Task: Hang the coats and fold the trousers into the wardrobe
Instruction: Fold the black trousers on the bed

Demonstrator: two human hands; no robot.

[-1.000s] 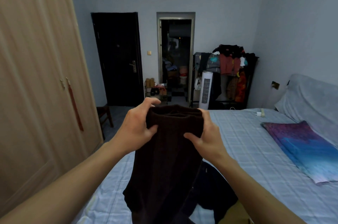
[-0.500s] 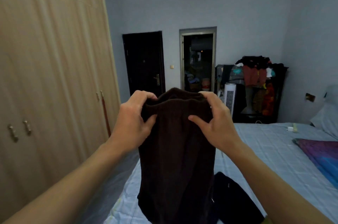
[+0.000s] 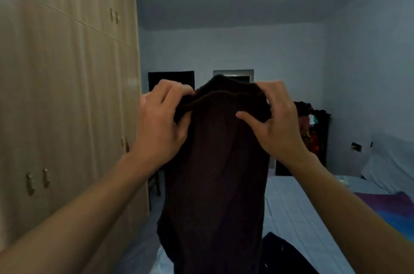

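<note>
Both hands are raised in front of the camera, each gripping the top edge of a dark brown knitted pair of trousers (image 3: 215,173). On the left side of that edge, the left hand (image 3: 160,121) bunches the fabric between curled fingers and thumb. On the right side, the right hand (image 3: 276,121) pinches the edge with its thumb pressed on the front and the fingers hooked over the top. From this grip the garment hangs straight down between the forearms, its lower end running out of the bottom of the view, above the pale blue checked bed (image 3: 298,213).

Another dark garment (image 3: 284,253) lies on the bed just right of the hanging fabric. A purple and blue cloth (image 3: 389,208) lies farther right on the bed. To the left stands a tall light wooden wardrobe (image 3: 67,94), doors closed, with small metal handles (image 3: 37,180). A dark door (image 3: 171,81) and a cluttered clothes rack (image 3: 313,121) stand against the far wall.
</note>
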